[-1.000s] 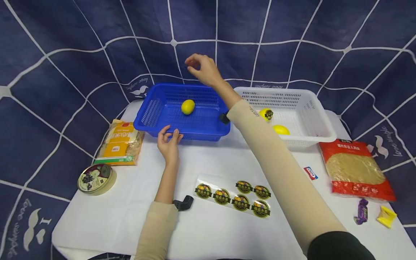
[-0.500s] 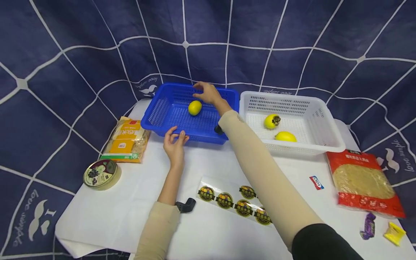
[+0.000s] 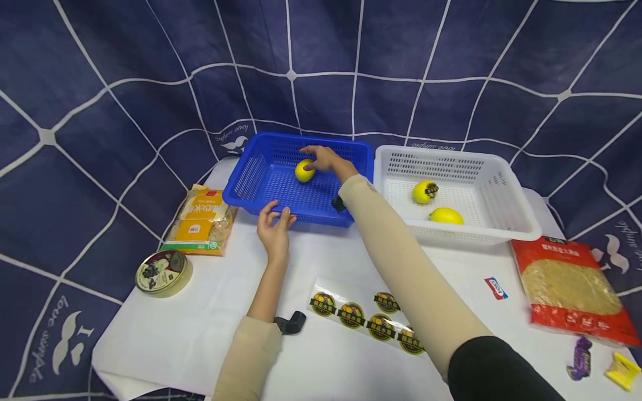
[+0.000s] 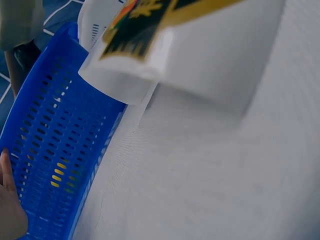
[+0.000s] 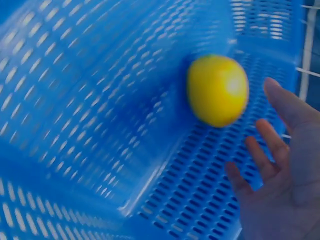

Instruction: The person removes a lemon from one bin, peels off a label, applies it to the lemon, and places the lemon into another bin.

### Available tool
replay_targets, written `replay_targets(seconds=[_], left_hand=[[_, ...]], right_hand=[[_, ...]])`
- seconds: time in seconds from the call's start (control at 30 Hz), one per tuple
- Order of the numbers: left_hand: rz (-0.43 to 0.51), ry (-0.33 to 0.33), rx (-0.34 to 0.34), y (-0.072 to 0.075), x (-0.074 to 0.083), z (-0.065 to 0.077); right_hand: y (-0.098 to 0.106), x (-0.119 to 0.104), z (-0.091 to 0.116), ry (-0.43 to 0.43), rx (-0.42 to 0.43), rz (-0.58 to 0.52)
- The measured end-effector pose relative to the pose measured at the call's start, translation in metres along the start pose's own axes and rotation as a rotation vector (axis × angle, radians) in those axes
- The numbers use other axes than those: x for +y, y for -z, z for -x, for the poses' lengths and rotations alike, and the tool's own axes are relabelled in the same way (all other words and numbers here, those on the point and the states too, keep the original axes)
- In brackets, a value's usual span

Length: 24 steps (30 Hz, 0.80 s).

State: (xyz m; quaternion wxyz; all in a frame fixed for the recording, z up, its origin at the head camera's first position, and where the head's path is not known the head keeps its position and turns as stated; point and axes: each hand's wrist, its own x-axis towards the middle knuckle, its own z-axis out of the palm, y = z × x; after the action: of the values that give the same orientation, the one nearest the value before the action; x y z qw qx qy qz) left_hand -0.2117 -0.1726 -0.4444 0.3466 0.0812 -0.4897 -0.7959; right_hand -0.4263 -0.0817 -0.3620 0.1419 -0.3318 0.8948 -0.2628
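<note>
A yellow lemon (image 3: 303, 173) lies in the blue plastic basket (image 3: 273, 186). My right hand (image 3: 325, 159) reaches down into the basket over the lemon's right side. Seen from the right wrist, its fingers (image 5: 261, 154) are spread and a gap shows between them and the lemon (image 5: 218, 91). My left hand (image 3: 275, 233) holds the front rim of the basket, thumb against the outer side. In the left wrist view only part of that hand (image 4: 11, 210) shows, at the basket's wall (image 4: 60, 125).
A white basket (image 3: 458, 192) with two lemons, one bearing a sticker (image 3: 431, 191), stands at right. A sticker sheet (image 3: 346, 292) lies in front, partly under my right arm. Around are a round tin (image 3: 163, 273), an orange-labelled bag (image 3: 200, 223), a red bag (image 3: 572, 278) and small candies (image 3: 580, 359).
My right hand has come down from above the basket's back edge to the lemon inside. My left hand keeps its place on the rim. The whole head view has shifted slightly.
</note>
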Motion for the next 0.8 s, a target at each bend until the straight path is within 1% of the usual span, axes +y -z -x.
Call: replay_targets(seconds=[0.13, 0.23, 0.4, 0.6, 0.8], left_hand=[[-0.015, -0.002, -0.015, -0.003, 0.008, 0.005], [-0.027, -0.005, -0.020, -0.004, 0.013, 0.007], [-0.035, -0.012, -0.025, -0.004, 0.015, 0.008], [-0.038, -0.014, -0.025, -0.004, 0.013, 0.009], [-0.035, -0.026, -0.031, -0.005, 0.014, 0.009]], right_hand=[[-0.007, 0.008, -0.003, 0.014, -0.045, -0.012], [-0.013, 0.013, -0.005, 0.021, -0.057, -0.020], [-0.020, 0.018, -0.008, 0.033, -0.041, -0.006], [-0.026, 0.025, -0.012, 0.027, -0.091, 0.066], [-0.028, 0.025, -0.012, 0.016, -0.118, 0.006]])
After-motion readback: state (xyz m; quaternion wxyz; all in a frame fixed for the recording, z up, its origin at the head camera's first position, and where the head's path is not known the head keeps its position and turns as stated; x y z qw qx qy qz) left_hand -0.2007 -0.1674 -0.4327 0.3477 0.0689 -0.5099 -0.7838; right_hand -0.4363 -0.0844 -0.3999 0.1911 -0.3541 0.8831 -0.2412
